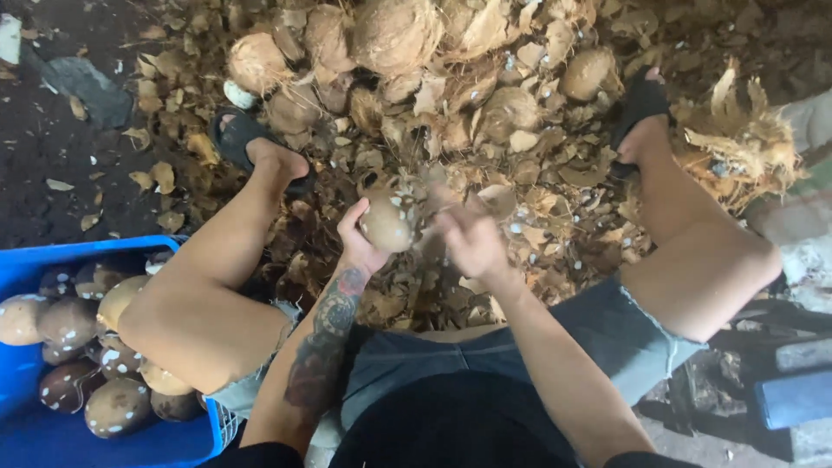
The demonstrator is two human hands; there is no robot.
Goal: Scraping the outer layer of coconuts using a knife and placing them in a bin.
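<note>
My left hand [360, 243] cups a round brown coconut [387, 221] speckled with white flecks, held between my knees above the ground. My right hand [468, 236] is just to the right of the coconut, blurred by motion; it seems to grip something thin against the shell, but I cannot tell what. Both forearms reach forward from my lap, the left one tattooed.
A blue crate [35, 433] at the lower left holds several peeled coconuts [117, 406]. Unhusked coconuts [390, 30] lie heaped ahead among a thick litter of husk scraps [537, 208]. My feet in black sandals [238, 134] rest on either side.
</note>
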